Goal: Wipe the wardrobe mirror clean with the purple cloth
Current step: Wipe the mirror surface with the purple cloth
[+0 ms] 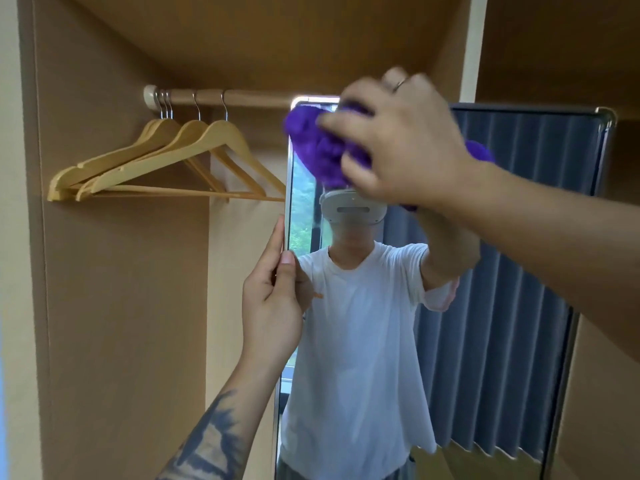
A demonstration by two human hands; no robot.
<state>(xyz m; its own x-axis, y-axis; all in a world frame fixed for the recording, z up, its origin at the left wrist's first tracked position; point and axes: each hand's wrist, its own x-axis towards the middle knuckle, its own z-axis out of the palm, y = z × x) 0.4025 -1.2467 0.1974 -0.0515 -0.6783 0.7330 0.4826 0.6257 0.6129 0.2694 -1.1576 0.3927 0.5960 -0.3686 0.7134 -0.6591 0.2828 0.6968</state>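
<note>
We are pressing the purple cloth [322, 150], bunched in our right hand [398, 140], against the mirror [502, 237] near its top-left corner; our left hand [273, 292] is gripping its left edge. Everything lower probably remains unwiped.

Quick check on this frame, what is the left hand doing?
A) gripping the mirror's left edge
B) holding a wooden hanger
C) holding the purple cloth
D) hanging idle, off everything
A: the left hand grips the left edge of the mirror, thumb on the glass side, while the right hand presses the purple cloth near the mirror's top.
</note>
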